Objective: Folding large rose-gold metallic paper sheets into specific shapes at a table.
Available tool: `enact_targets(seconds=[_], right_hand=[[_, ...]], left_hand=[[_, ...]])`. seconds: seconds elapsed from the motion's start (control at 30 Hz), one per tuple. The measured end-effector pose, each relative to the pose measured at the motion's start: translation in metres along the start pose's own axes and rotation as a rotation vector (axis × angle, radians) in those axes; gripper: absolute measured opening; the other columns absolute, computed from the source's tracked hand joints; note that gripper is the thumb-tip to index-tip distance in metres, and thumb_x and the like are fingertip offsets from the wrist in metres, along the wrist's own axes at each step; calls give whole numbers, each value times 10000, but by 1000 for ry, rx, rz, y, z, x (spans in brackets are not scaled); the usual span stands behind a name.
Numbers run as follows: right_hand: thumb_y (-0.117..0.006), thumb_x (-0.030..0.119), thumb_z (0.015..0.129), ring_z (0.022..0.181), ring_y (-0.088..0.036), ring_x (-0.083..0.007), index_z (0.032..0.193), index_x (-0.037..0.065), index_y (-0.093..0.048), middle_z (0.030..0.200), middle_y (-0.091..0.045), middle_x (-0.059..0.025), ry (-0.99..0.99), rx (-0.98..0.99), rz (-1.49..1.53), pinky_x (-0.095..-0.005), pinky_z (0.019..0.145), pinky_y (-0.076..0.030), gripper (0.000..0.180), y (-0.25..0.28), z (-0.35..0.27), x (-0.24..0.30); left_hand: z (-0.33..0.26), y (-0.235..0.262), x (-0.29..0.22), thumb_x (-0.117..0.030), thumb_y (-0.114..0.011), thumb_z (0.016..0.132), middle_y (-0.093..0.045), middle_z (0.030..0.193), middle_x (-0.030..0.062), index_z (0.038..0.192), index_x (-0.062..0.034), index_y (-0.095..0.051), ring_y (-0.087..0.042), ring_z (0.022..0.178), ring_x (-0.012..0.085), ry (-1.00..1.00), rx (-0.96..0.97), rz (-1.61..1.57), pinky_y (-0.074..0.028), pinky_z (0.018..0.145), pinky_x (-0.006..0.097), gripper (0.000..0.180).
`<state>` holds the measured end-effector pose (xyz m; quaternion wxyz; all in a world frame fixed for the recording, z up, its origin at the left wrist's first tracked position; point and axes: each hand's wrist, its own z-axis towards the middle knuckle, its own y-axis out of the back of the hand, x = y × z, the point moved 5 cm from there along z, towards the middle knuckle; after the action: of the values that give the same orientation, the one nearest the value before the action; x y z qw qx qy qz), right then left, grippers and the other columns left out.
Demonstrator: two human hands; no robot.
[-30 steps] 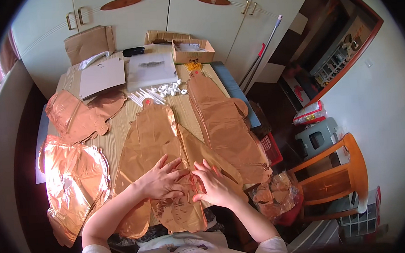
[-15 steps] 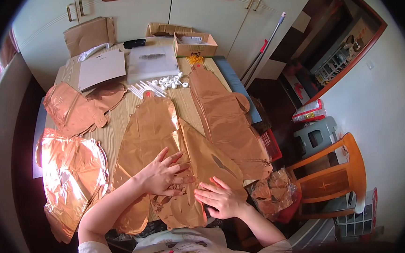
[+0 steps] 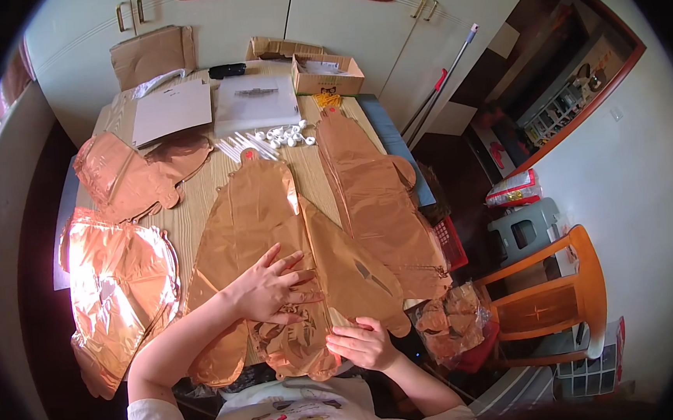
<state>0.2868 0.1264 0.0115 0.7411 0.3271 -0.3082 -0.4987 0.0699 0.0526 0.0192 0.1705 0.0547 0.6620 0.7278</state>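
A large flat copper-coloured foil balloon (image 3: pixel 262 207), uninflated and with printed dark markings, lies lengthwise on the table before me. My left hand (image 3: pixel 278 290) rests on its lower middle, palm down with fingers spread. At the near right edge my right hand (image 3: pixel 364 345) has its fingers together over the foil border, the thumb hidden; it appears to pinch that edge. A side flap of the foil fans out to the right above this hand. Another folded foil balloon (image 3: pixel 375 207) lies along the table's right side.
Shiny foil pieces (image 3: pixel 119 280) cover the left side. Behind are white plastic sticks (image 3: pixel 240 147), white cups (image 3: pixel 288 135), a white sheet (image 3: pixel 172 112), a clear packet (image 3: pixel 255 106) and an open cardboard box (image 3: pixel 327 74). A wooden chair (image 3: pixel 542 305) and foil in clear wrap (image 3: pixel 450 323) are to the right.
My right hand has gone from lying stretched out to fingers drawn together at the foil's near edge, slightly lower. The left hand stays in place.
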Motion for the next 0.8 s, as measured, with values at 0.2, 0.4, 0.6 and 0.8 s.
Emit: enact_targets(seconds=[0.2,0.4,0.6,0.8], right_hand=[[-707,214,856,1128,-624,-86,977,190,-744,1100,-712,84,-27,-14,-1,-357,971,-379,129,8,-10,12],[-705,237,859,1127,-626,-96,976,195,-740,1106,-712,81,-34,-6,7,-370,999,-363,129,13,-18,19],[-735,302,840,1138,-634,-195,1161,122,-678,1169,-691,-33,-160,-50,244,-388,986,-432,372,34,2,-5],[-647,233,906,1262,-541,-283,1247,74,-636,1316,-607,-114,-362,180,35,-470,1107,-355,377,10,42,-54]], left_hand=[[-1,1,0,-596,-524,887,-440,1478,28,1409,-454,-471,-326,1411,377,-7,-13,-18,-206,1121,676,543],[-1,0,-1,-606,-536,876,-446,1473,32,1401,-452,-485,-320,1415,378,10,-8,-41,-194,1124,676,549],[-2,2,-3,-604,-505,895,-473,1429,40,1406,-454,-475,-308,1418,370,19,-16,-18,-194,1138,658,533],[-1,3,-7,-589,-519,895,-404,1501,38,1438,-454,-426,-283,1428,371,23,19,29,-194,1131,666,568]])
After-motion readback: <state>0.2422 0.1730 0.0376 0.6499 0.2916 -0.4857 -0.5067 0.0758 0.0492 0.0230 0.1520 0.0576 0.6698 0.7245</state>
